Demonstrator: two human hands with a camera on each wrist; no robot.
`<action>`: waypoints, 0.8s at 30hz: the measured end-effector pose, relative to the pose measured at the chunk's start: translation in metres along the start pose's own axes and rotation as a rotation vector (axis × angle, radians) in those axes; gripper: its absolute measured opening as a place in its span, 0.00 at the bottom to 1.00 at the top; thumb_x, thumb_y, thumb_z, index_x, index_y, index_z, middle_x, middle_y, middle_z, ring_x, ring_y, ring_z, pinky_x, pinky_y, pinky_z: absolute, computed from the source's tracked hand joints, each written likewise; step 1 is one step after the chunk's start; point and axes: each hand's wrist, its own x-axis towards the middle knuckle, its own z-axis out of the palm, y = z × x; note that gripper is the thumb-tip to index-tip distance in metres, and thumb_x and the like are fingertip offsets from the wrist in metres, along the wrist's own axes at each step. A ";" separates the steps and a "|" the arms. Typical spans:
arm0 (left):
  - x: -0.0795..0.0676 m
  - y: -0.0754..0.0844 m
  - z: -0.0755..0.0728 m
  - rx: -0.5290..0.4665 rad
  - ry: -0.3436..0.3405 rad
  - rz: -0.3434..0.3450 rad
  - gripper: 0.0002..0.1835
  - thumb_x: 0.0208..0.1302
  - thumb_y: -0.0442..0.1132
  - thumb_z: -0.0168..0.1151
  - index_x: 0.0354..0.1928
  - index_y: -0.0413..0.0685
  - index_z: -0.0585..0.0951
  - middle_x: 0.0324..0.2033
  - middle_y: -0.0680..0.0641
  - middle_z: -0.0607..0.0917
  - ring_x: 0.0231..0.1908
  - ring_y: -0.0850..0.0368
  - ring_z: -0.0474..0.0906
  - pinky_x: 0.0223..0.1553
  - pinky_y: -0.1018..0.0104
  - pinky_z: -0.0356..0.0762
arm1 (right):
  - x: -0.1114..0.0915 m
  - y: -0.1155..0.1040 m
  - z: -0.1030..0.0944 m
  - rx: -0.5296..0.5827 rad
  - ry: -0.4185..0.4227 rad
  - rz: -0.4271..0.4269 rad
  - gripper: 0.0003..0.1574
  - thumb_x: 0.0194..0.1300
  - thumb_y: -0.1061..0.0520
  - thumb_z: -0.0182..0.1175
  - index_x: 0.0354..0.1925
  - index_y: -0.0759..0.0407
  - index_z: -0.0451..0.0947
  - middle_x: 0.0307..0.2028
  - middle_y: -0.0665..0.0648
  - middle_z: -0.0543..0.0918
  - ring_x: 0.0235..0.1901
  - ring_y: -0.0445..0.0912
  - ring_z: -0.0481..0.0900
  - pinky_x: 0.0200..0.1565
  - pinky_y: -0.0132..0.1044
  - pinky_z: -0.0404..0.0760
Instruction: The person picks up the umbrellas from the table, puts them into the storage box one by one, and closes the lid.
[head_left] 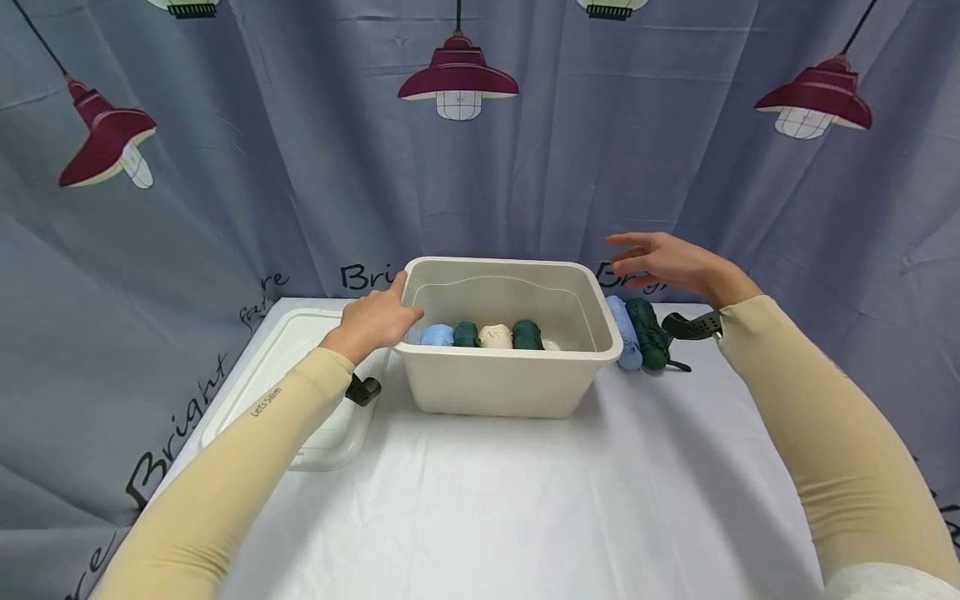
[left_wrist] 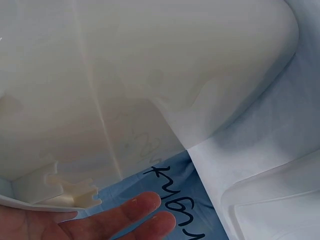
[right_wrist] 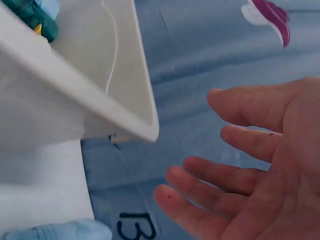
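Note:
A white plastic storage bin [head_left: 495, 383] stands on the table, holding a row of yarn skeins: a light blue one [head_left: 437, 335], a dark green one [head_left: 466, 335], a cream one [head_left: 496, 337] and another dark green one [head_left: 528, 335]. My left hand [head_left: 378, 317] rests at the bin's left rim, its thumb over the edge; in the left wrist view, fingers [left_wrist: 145, 204] extend outside the wall. Raised past the right rim, my right hand [head_left: 660, 262] holds nothing, fingers spread apart. Below it lie a blue skein [head_left: 625, 333] and a dark green skein [head_left: 649, 335], side by side.
A white lid [head_left: 322, 446] lies flat on the table left of the bin, partly behind my left arm. White cloth covers the table [head_left: 510, 508]. A grey-blue curtain [head_left: 322, 167] printed with lamps hangs right behind the table's far edge.

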 end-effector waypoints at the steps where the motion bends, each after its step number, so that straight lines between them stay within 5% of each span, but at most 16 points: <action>1: 0.000 0.000 0.001 0.001 0.000 0.001 0.45 0.70 0.61 0.44 0.82 0.56 0.41 0.51 0.38 0.84 0.42 0.43 0.82 0.38 0.49 0.72 | 0.000 0.004 0.000 0.006 0.007 0.007 0.47 0.75 0.48 0.57 0.81 0.52 0.46 0.78 0.66 0.54 0.72 0.64 0.62 0.65 0.61 0.68; 24: 0.002 -0.002 0.001 -0.003 -0.008 -0.001 0.45 0.70 0.61 0.43 0.82 0.56 0.41 0.58 0.37 0.81 0.44 0.42 0.82 0.37 0.50 0.72 | 0.016 0.095 -0.006 0.066 0.203 0.174 0.49 0.75 0.47 0.57 0.81 0.56 0.44 0.75 0.73 0.57 0.72 0.69 0.58 0.67 0.64 0.63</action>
